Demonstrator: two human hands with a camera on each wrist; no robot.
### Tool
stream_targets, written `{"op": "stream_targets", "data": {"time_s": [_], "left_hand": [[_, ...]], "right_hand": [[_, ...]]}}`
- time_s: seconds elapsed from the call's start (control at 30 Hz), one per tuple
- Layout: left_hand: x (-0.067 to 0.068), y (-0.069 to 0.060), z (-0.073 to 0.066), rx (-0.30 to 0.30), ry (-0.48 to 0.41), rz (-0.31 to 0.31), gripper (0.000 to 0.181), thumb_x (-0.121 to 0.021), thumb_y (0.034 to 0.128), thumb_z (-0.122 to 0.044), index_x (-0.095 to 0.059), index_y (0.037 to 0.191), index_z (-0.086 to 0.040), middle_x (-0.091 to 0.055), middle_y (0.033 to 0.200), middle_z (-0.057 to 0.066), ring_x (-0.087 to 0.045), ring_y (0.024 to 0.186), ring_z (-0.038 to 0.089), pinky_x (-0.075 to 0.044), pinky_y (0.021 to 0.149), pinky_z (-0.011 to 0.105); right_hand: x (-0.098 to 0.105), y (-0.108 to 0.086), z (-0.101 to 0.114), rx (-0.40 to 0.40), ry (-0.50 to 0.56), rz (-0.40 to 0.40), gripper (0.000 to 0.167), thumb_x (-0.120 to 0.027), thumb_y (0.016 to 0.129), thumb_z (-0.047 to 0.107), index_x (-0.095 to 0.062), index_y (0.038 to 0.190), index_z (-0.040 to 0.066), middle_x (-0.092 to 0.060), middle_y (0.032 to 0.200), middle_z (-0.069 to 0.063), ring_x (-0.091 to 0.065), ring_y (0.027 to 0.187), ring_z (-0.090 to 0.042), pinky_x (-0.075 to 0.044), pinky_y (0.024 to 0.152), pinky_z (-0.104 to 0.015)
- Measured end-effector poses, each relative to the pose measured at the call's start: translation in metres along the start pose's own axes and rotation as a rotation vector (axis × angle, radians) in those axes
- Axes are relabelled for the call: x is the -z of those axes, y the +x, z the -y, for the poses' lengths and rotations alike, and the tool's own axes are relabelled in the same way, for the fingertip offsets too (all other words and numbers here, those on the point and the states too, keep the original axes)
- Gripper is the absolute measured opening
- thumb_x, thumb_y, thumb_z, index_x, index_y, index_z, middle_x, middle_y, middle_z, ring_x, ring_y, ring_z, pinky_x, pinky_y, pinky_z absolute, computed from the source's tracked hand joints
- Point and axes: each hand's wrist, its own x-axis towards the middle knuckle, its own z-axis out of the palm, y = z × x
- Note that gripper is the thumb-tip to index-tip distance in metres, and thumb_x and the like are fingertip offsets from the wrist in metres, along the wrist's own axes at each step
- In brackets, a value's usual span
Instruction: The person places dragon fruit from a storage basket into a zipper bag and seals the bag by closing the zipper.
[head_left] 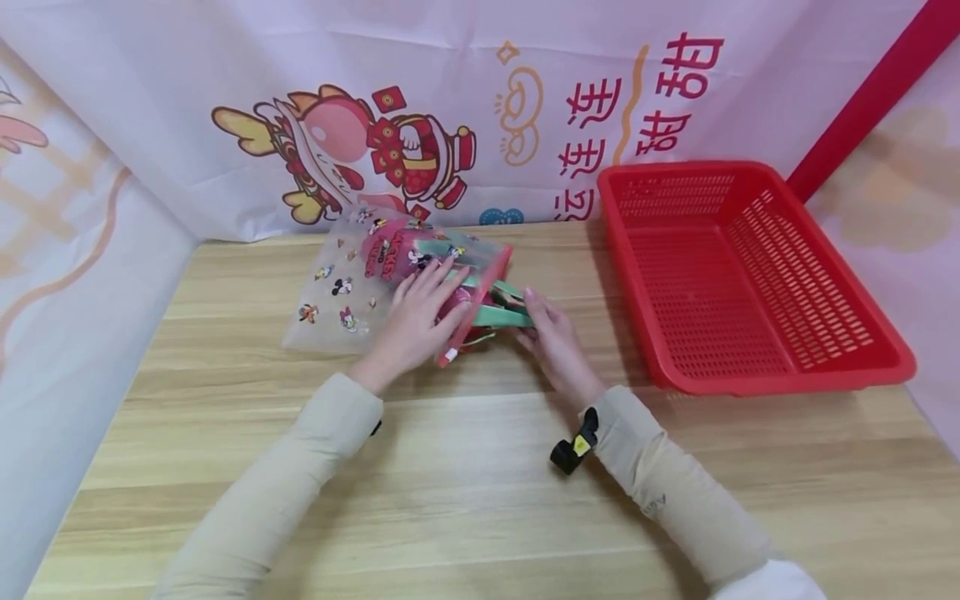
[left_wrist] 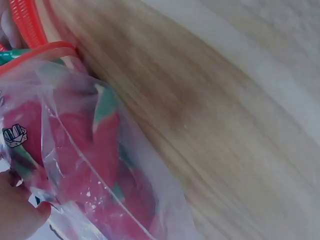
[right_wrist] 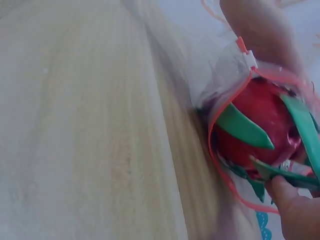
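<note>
A clear zip bag (head_left: 318, 321) printed with cartoon figures lies on the wooden table, its red-edged mouth facing right. Inside it sits what looks like an artificial dragon fruit (right_wrist: 267, 112), red with long green leaf tips that stick out through the opening. My left hand (head_left: 416, 325) rests on top of the bag near the mouth with fingers spread. At the opening, my right hand (head_left: 558, 346) pinches the green leaf tips (head_left: 504, 317) between thumb and fingers. In the right wrist view the bag mouth stands wide around the fruit; its far end is hidden.
A red plastic basket (head_left: 652, 333) with slotted walls stands to the right of the bag. Behind the table hangs a printed white cloth (head_left: 465, 100) with a cartoon figure and red lettering. A white cloth side wall (head_left: 67, 250) rises on the left.
</note>
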Motion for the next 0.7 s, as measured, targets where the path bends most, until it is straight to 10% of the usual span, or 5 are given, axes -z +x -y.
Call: {"op": "stream_targets", "data": {"time_s": [0.17, 0.43, 0.7], "left_hand": [[-0.005, 0.002, 0.0, -0.005, 0.037, -0.022, 0.051, -0.035, 0.1022, -0.041, -0.029, 0.151, -0.025, -0.015, 0.162, 0.003, -0.008, 0.151, 0.025, -0.003, 0.123, 0.049], [-0.012, 0.005, -0.003, -0.179, 0.206, -0.274, 0.038, -0.049, 0.0994, -0.026, -0.054, 0.136, -0.015, -0.051, 0.144, 0.008, -0.046, 0.134, 0.026, -0.029, 0.117, 0.047], [-0.009, 0.015, 0.003, -0.098, 0.33, -0.158, 0.056, -0.038, 0.1005, -0.043, -0.031, 0.15, -0.017, -0.03, 0.157, 0.007, -0.021, 0.148, 0.028, -0.008, 0.122, 0.052]], "right_hand": [[-0.006, 0.0, -0.001, 0.051, -0.041, 0.003, 0.054, -0.034, 0.102, 0.043, -0.037, 0.146, 0.011, -0.04, 0.148, -0.013, -0.045, 0.133, -0.024, -0.038, 0.112, -0.038], [0.0, 0.004, -0.008, 0.114, -0.087, -0.018, 0.05, -0.03, 0.104, 0.038, -0.04, 0.143, 0.009, -0.045, 0.144, -0.014, -0.054, 0.123, -0.024, -0.046, 0.104, -0.035], [0.011, 0.013, -0.005, 0.177, -0.114, 0.004, 0.048, -0.033, 0.104, 0.033, -0.041, 0.14, 0.003, -0.049, 0.14, -0.02, -0.063, 0.093, -0.004, -0.054, 0.093, -0.028]]}}
